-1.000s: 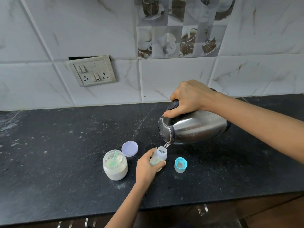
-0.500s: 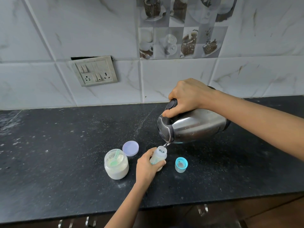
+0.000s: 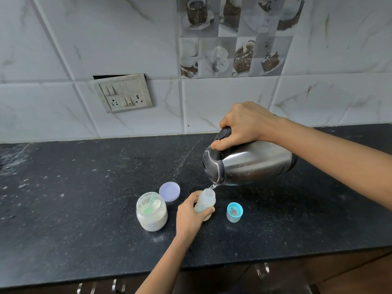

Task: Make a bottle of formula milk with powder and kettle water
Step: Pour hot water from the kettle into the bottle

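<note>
My right hand (image 3: 244,124) grips the black handle of a steel kettle (image 3: 254,164), tipped far over to the left so its spout hangs just above a small clear baby bottle (image 3: 206,201). A thin stream of water runs from the spout into the bottle's open mouth. My left hand (image 3: 189,215) is wrapped around the bottle, which stands on the black counter (image 3: 84,209). Left of it stands an open jar of white powder (image 3: 151,213) with a green scoop inside. The bottle's blue cap (image 3: 234,212) sits to the right.
The jar's lilac lid (image 3: 169,191) lies flat just behind the jar. A switch and socket plate (image 3: 123,93) is on the tiled wall at the back. The counter's front edge runs above dark drawers with metal handles (image 3: 262,269).
Both hands keep their grips and the pouring pose holds. The kettle has shifted very slightly; the view has drifted a little.
</note>
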`<state>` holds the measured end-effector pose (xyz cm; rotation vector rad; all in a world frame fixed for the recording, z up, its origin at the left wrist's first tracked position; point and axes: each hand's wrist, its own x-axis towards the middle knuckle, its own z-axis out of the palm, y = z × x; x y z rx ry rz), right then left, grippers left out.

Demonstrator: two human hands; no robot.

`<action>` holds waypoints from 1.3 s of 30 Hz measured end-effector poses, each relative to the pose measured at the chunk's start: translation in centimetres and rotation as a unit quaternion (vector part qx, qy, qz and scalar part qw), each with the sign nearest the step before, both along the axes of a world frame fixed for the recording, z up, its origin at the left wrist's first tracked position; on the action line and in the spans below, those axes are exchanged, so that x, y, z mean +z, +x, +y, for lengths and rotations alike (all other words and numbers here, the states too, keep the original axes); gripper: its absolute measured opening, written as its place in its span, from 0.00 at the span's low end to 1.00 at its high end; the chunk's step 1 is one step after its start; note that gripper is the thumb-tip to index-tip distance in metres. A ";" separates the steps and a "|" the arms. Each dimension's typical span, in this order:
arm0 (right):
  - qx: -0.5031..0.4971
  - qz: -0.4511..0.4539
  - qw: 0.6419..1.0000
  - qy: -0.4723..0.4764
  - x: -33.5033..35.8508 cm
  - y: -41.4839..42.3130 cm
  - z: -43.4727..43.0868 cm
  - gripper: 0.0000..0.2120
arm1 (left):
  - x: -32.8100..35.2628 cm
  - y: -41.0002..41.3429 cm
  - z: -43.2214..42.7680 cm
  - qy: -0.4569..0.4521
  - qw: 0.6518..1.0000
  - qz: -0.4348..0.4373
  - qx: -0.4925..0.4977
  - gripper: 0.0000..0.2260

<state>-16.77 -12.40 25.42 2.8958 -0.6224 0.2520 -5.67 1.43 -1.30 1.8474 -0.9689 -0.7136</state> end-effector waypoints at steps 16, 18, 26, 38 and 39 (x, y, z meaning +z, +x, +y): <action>-0.033 -0.027 0.999 0.032 -0.8 -0.8 -0.7 0.31 | 0.6 -0.2 0.1 -0.032 0.999 0.030 0.010 0.26; -0.036 -0.032 0.998 0.036 -0.9 -0.9 -0.8 0.31 | 0.6 -0.2 0.0 -0.032 0.999 0.030 0.010 0.26; -0.042 -0.025 0.998 0.037 -1.4 -1.2 -0.8 0.32 | 0.6 -0.4 -0.2 -0.026 0.999 0.027 0.006 0.24; -0.109 -0.156 0.973 0.133 -2.9 -4.4 -3.7 0.35 | 0.0 -0.5 -0.5 -0.057 0.997 0.041 0.023 0.24; -0.114 -0.176 0.967 0.145 -3.2 -4.9 -4.2 0.35 | 0.0 -0.4 -0.5 -0.060 0.997 0.042 0.026 0.23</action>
